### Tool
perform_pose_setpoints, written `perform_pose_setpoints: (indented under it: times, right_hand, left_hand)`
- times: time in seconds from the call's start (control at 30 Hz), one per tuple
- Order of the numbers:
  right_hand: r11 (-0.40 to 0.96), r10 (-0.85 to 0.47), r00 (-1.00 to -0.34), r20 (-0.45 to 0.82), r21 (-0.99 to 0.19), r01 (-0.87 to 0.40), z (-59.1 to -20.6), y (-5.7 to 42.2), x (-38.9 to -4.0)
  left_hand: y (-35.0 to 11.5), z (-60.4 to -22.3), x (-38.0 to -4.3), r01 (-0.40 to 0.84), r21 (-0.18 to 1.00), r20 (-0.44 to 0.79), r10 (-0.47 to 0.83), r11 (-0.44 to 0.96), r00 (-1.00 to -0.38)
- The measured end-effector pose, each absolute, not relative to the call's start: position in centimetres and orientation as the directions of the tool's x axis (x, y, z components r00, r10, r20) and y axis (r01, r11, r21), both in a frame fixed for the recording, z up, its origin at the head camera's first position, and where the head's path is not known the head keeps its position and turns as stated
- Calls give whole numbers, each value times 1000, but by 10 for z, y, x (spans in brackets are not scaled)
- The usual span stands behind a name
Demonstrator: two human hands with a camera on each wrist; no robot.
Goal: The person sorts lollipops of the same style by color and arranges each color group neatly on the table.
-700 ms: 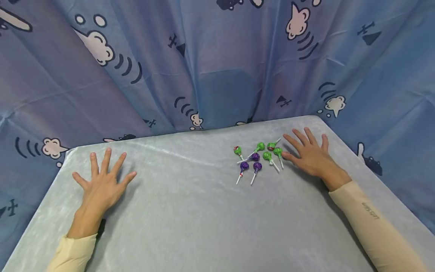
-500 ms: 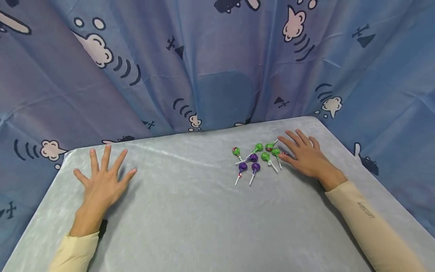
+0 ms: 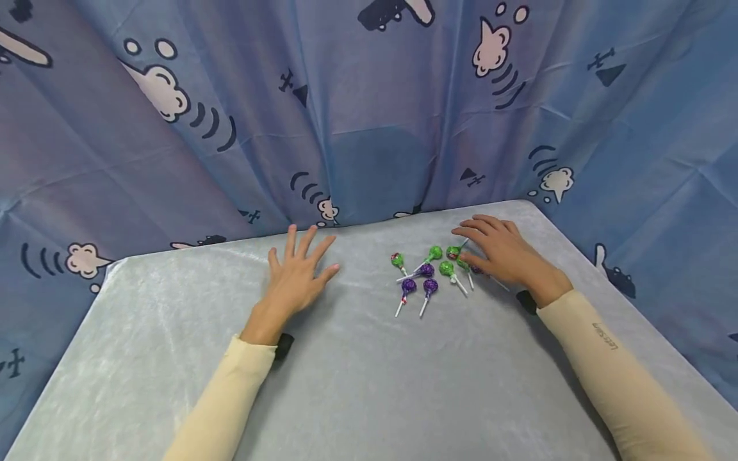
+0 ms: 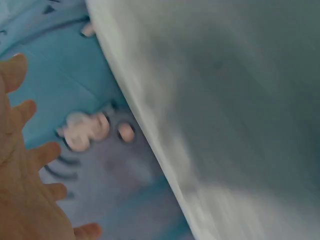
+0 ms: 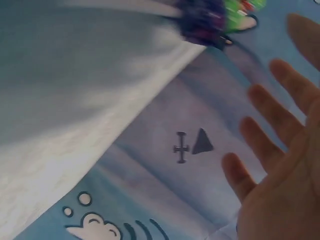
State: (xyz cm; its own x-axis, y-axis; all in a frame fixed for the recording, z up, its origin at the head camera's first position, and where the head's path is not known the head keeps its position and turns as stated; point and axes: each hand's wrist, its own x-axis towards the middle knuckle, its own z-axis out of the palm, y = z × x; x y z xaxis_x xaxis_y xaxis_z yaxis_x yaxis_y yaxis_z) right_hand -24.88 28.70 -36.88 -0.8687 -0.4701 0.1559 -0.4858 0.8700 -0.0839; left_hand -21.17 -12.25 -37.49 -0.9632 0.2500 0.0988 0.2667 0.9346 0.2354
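Several wrapped lollipops lie in a loose cluster on the table, green ones such as the green lollipop (image 3: pixel 446 268) and purple ones such as the purple lollipop (image 3: pixel 430 286). My right hand (image 3: pixel 504 253) hovers at the cluster's right side, fingers extended and holding nothing. Its thumb partly covers another purple lollipop, whose white stick (image 3: pixel 499 282) sticks out below; the right wrist view shows a purple wrapper (image 5: pixel 202 22) blurred near the top edge. Left of the cluster, my left hand (image 3: pixel 291 282) is over the table with fingers spread, apart from the lollipops.
A pale grey cloth covers the table (image 3: pixel 357 384). Behind and beside it hangs a blue patterned curtain (image 3: pixel 380 166), close along the table's far edge. Dark wrist cameras show under both wrists, the left one (image 3: pixel 283 347) more plainly.
My left hand has moved right from the table's left side toward the cluster. My right hand has shifted left over the rightmost lollipops, its fingers closer together. The lollipops have stayed in place.
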Motion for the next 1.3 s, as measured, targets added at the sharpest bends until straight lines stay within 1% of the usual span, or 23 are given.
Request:
perform_pose_setpoints:
  times: [0.2, 0.33, 0.5, 0.7, 0.87, 1.03, 1.3]
  right_hand:
    - [874, -440, -891, 116, -175, -454, -359, 275, -254]
    - [883, -436, -898, 58, -168, -439, -357, 274, -254]
    - [889, -431, -902, 19, -166, -428, -356, 277, -254]
    - [891, -426, -905, 0, -174, -419, -359, 279, -254]
    - [903, -403, -915, -13, -167, -396, -361, 284, -252]
    - [907, -392, -920, -7, -173, -385, -364, 281, -252]
    - [906, -390, -921, -12, -182, -382, -368, 278, -253]
  left_hand:
    - [-63, -370, -226, 308, 368, 75, 302, 877, -950]
    - [-35, -368, -232, 318, 442, 77, 318, 838, -945]
    - [-14, -369, -242, 360, 472, 100, 357, 805, -929]
    - [-2, -379, -250, 349, 478, 46, 374, 806, -926]
    - [3, -385, -256, 337, 498, 25, 375, 799, -927]
    - [-1, -394, -262, 351, 517, 52, 381, 780, -923]
    - [-6, -402, -266, 333, 593, 80, 358, 733, -930]
